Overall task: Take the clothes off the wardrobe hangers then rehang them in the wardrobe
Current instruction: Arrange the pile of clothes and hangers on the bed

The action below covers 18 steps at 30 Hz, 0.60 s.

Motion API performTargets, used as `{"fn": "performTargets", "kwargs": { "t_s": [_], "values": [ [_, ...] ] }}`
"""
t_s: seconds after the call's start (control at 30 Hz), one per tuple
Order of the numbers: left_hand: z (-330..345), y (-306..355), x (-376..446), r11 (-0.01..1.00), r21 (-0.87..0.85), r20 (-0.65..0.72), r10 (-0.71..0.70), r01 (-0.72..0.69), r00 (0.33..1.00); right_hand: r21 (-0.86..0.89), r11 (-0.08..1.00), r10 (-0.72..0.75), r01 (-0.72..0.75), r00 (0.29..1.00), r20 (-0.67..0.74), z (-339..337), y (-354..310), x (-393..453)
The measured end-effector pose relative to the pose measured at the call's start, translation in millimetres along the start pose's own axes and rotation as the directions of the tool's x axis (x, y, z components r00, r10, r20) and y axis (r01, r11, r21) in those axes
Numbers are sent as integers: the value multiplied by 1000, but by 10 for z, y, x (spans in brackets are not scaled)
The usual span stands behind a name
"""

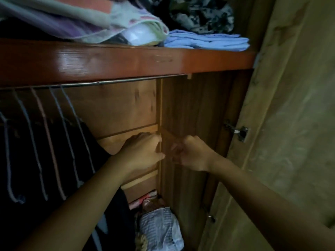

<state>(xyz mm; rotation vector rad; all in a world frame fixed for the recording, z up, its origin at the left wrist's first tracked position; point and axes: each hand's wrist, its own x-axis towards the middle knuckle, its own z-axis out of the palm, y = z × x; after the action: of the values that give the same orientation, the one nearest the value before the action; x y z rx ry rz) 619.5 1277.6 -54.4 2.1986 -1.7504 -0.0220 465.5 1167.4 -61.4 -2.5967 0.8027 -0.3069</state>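
Observation:
A metal rail (126, 80) runs under the wooden shelf (108, 58). Several thin wire hangers (70, 113) hang from it on the left, with dark clothes (54, 142) on them. My left hand (143, 153) and my right hand (192, 154) are raised close together in the bare right part of the wardrobe, in front of its wooden back panel. Both have curled fingers and I see nothing in either. The right hand is blurred. My left forearm crosses over the edge of the dark clothes.
Folded blue cloth (206, 40) and other stacked textiles (101, 20) lie on the shelf. A heap of crumpled clothes (159, 229) fills the wardrobe floor at the right. The open door (290, 124) with its hinge (239, 133) stands to the right.

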Motion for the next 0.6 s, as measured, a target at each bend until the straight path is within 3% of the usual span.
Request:
{"fn": "performTargets", "kwargs": {
  "t_s": [0.17, 0.23, 0.47, 0.6],
  "values": [
    [226, 546, 123, 992, -103, 202, 95, -76, 975, -104, 992, 67, -70, 997, -36, -261, 340, -669],
    [326, 836, 135, 988, -115, 251, 128, -102, 960, -146, 977, 156, -155, 988, -7, -370, 502, -951],
    [675, 1955, 12, 948, -218, 357, 297, -230, 885, -231, 910, 345, -345, 938, -41, -725, 1037, -2107],
    [937, 2581, -17, 939, -191, 385, 341, -288, 858, -236, 860, 448, -452, 891, -75, -841, 1291, -2742]
  ]
}}
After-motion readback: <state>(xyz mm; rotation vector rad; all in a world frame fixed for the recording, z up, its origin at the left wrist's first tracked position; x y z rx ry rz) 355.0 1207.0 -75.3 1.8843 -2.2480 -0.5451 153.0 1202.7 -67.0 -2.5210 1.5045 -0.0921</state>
